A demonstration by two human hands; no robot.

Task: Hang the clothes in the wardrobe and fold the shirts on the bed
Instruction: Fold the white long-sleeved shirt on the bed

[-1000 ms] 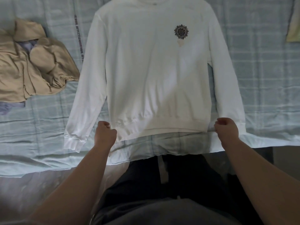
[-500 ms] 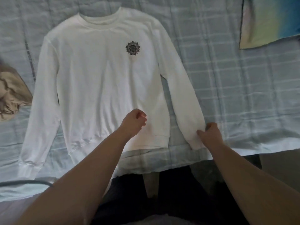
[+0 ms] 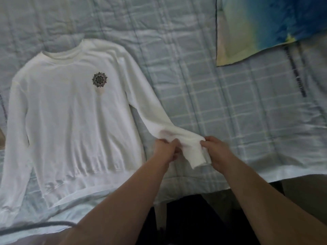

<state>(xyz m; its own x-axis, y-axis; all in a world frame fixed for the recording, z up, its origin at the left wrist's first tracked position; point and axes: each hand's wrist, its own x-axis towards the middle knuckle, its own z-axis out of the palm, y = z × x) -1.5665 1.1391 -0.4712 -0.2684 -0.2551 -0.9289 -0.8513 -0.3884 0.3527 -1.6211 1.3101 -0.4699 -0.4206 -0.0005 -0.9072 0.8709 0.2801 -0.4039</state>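
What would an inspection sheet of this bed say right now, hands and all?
Surface: bed quilt, pale blue, checked, rumpled.
Job's things: white sweatshirt lies flat, front up; one sleeve is lifted at its cuff end.
Clutter: colourful cloth at the far right.
Grippers: left hand and right hand both pinch the sleeve near the cuff.
Cables: grey cable crosses the near left edge.
Surroundings: dark trousers below the bed edge.

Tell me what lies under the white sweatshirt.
The white sweatshirt lies on the pale blue checked bedspread, seen along its edges; anything else under its body is covered.
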